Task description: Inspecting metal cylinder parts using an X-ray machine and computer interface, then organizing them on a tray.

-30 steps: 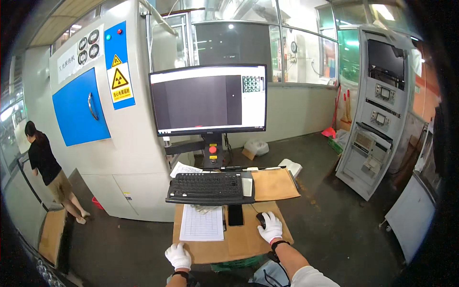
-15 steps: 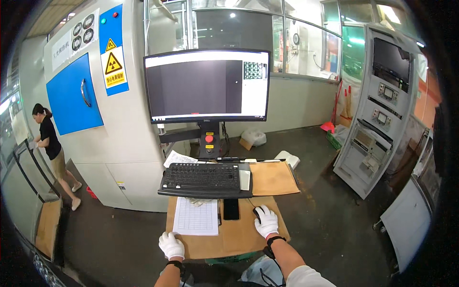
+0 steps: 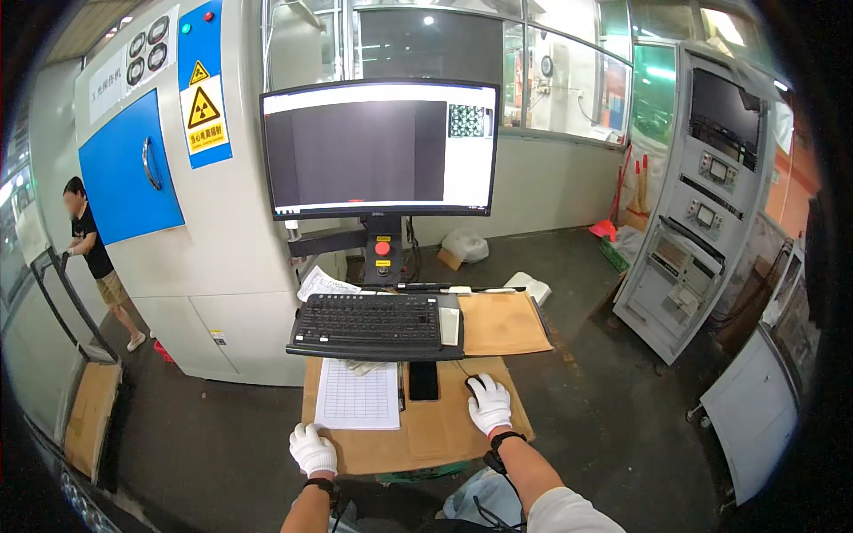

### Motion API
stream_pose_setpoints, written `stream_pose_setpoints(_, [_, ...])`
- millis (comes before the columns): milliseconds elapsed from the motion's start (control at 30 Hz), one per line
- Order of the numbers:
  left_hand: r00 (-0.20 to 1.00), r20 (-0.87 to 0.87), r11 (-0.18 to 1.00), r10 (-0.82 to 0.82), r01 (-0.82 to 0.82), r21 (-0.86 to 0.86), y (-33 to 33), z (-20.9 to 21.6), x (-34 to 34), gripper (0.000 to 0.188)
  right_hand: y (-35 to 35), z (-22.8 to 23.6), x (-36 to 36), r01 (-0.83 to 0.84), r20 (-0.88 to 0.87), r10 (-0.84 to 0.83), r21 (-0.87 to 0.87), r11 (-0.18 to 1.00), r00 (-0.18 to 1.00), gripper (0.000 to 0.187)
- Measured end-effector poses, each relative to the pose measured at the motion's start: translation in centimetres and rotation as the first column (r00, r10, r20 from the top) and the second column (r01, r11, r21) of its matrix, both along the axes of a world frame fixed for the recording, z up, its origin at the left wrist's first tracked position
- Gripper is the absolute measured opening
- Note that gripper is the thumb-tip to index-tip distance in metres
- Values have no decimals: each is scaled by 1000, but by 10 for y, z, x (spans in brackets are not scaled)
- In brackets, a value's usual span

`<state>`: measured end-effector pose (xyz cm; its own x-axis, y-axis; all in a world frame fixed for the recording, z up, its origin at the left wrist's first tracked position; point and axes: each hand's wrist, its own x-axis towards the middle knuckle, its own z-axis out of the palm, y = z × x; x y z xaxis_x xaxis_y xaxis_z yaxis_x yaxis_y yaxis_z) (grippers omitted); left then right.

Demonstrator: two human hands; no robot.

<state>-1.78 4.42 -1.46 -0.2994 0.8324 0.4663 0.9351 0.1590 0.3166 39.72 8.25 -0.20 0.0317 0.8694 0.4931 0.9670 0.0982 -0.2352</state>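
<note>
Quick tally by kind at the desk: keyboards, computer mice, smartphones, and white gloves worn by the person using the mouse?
Black keyboard: 1
Black computer mouse: 1
Black smartphone: 1
Worn white gloves: 2
Total: 5

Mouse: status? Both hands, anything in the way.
Right hand on black mouse. Left hand at near-left corner of cardboard. Phone and paper form left of mouse, apart from it.

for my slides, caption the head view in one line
The gloved right hand rests on a black mouse, the left hand at the edge of a brown board, keyboard and monitor beyond.
</note>
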Motion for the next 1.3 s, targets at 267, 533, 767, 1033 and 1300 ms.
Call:
stream_pose_setpoints(267, [1000,16,1000,-5,5,-26,-3,2,3,18,-3,-6,4,-1,-7,1,3,1000,1000,46])
stream_pose_setpoints(533, [1000,7,1000,-2,2,-12,-8,-7,6,19,-8,3,6,16,-35,-17,-35,999,999,55])
stream_pose_setpoints(767, [1000,21,999,16,-15,-31,-7,-6,7,19,-10,9,7,39,-33,-42,-81,996,999,57])
stream_pose_setpoints(1033, [1000,17,999,3,-2,-43,-3,1,7,20,-2,0,9,2,-79,-7,-59,998,997,58])
stream_pose_setpoints(1300, [1000,18,999,7,-6,-41,-7,-1,6,20,-4,-6,8,-9,-50,9,13,1000,999,55])
